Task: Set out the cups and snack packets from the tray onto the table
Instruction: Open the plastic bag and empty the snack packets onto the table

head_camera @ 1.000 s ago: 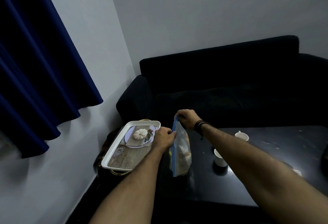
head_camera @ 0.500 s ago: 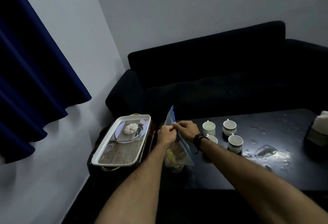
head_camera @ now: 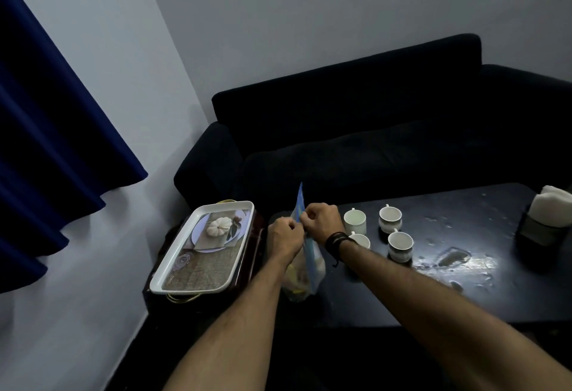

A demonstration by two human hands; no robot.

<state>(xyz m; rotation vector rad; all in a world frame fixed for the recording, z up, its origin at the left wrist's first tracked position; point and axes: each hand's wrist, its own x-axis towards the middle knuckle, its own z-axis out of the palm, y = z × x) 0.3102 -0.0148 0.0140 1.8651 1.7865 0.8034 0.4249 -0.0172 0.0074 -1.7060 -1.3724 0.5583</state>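
Just right of the tray (head_camera: pixel 161 279), both hands pinch the packet's (head_camera: pixel 314 262) top edge, left hand (head_camera: pixel 284 237) beside right hand (head_camera: pixel 322 220); its base meets the table (head_camera: pixel 464 291). It looks light, soft and crinkly, best held by that sealed rim.

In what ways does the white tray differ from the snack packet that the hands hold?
The tray lies flat beside the table; the snack packet stands upright. The tray is a rigid, printed rectangle holding nothing; the packet is a soft, partly clear bag with food inside. The left hand and right hand pinch only the packet.
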